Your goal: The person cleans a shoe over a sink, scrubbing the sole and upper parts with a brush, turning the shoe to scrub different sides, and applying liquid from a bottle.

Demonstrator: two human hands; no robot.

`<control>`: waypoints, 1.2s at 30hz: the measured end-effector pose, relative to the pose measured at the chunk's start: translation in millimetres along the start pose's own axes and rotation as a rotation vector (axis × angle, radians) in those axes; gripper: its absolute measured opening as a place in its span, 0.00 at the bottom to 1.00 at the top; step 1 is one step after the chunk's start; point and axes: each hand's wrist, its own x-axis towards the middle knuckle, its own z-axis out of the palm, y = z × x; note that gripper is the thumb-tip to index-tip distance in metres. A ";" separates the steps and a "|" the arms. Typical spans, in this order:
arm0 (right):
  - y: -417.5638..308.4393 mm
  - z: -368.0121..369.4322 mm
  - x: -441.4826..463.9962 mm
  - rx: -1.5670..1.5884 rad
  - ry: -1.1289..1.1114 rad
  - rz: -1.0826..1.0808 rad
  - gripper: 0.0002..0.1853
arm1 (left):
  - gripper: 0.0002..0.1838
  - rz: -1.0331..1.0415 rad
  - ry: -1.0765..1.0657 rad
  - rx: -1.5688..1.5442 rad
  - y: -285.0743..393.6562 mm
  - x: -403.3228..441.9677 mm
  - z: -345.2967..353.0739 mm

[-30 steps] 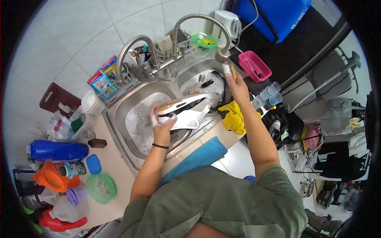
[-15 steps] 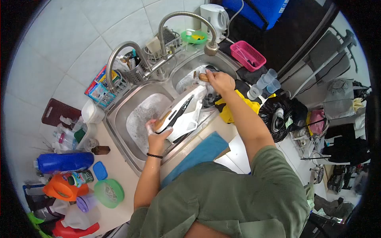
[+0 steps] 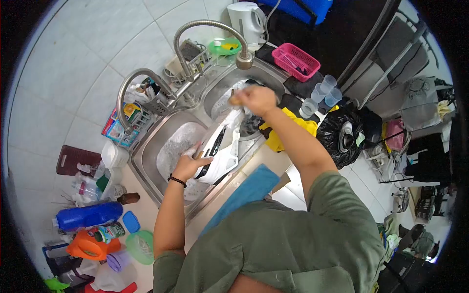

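Note:
A white shoe with black markings (image 3: 225, 156) lies tilted across the divider of the steel double sink (image 3: 161, 128). My left hand (image 3: 187, 165) grips its near left end, thumb on top. At the shoe's far end my right hand (image 3: 258, 100), smeared by motion, is closed on a wooden-handled brush (image 3: 236, 100). The brush's bristles cannot be made out. Soapy foam (image 3: 181, 141) fills the left basin. Suds and dark items, partly hidden by my right hand and the shoe, lie in the right basin.
Two curved faucets (image 3: 210, 23) arch over the basins. A yellow cloth (image 3: 298, 126) and plastic cups (image 3: 322, 92) lie right of the sink, with a pink basket (image 3: 296, 61) behind. A blue cloth (image 3: 246, 195) lies along the front edge. Several bottles crowd the left counter, including a blue one (image 3: 89, 216).
My right hand with the brush has moved slightly left and down over the shoe's far end and is now blurred. The shoe is turned a little more upright; the camera view has shifted.

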 end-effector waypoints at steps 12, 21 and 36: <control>-18.0 6.2 -1.0 0.049 0.073 -0.377 0.26 | 0.43 -0.039 -0.011 -0.278 -2.5 -3.0 -4.7; 10.9 25.2 16.7 0.101 0.122 -0.279 0.23 | 0.46 -0.164 -0.057 -0.349 -12.1 -0.7 -10.0; -84.1 -20.8 -45.0 0.056 -0.377 -0.271 0.39 | 0.40 0.404 0.532 0.449 69.5 -51.2 33.8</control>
